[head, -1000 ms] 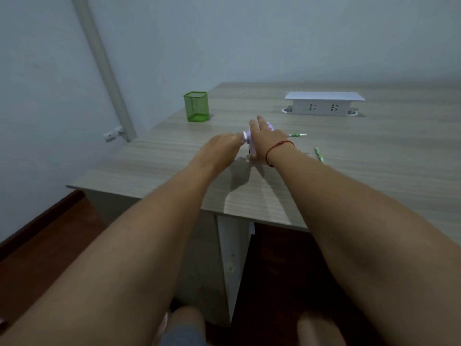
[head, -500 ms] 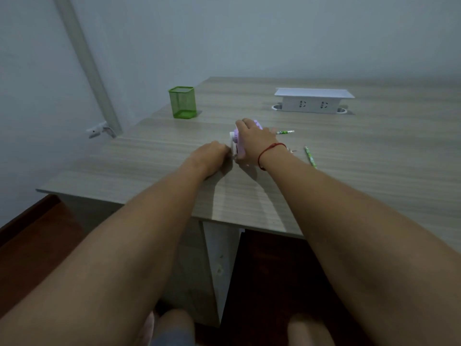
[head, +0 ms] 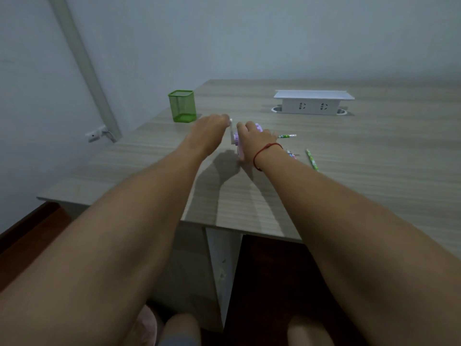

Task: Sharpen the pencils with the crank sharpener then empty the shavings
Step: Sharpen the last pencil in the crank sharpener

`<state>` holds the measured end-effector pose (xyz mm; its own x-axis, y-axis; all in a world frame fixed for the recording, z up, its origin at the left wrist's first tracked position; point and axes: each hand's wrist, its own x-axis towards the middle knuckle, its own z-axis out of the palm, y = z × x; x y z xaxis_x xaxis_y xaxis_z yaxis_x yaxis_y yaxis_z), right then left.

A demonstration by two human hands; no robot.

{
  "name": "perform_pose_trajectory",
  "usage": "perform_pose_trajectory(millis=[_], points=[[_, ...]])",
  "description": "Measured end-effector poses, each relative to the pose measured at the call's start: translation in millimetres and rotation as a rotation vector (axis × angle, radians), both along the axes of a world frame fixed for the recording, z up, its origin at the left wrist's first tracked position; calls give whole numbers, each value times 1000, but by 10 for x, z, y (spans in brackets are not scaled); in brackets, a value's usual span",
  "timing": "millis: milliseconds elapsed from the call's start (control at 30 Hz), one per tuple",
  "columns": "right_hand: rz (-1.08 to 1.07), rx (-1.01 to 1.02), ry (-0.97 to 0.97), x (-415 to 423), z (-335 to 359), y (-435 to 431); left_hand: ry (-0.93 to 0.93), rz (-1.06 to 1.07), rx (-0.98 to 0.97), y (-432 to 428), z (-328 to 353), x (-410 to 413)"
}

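Mid-frame, the right hand [head: 252, 139], a red string [head: 264, 152] round its wrist, grips the pink sharpener [head: 258, 127] from above. Just left of it, the left hand [head: 210, 129] pinches the white crank [head: 231, 127]. A pencil [head: 287, 136] sticks out on the sharpener's right side. A second pencil [head: 312, 160] lies on the surface [head: 374, 158] toward the right. A green mesh holder [head: 182, 106] stands up and to the left, and a white socket box [head: 313, 102] sits up and to the right.

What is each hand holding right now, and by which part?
The left hand grips the white crank by its end knob; the right hand holds the purple sharpener over the top of its body.
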<state>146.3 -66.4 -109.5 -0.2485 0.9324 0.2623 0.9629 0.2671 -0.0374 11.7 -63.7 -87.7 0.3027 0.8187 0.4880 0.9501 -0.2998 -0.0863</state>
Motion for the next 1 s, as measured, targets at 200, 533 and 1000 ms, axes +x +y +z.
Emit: perform_pose_trajectory(millis=[200,533,1000], points=[[-5,-29,23,-24,-8,89,-11,-65,39,-301,-95,9],[-13,-68,24,-36,28,44,8,-51,-158,-455,-405,-4],[59,18,31,8,-124,180,-105,42,-376,-97,-453,36]])
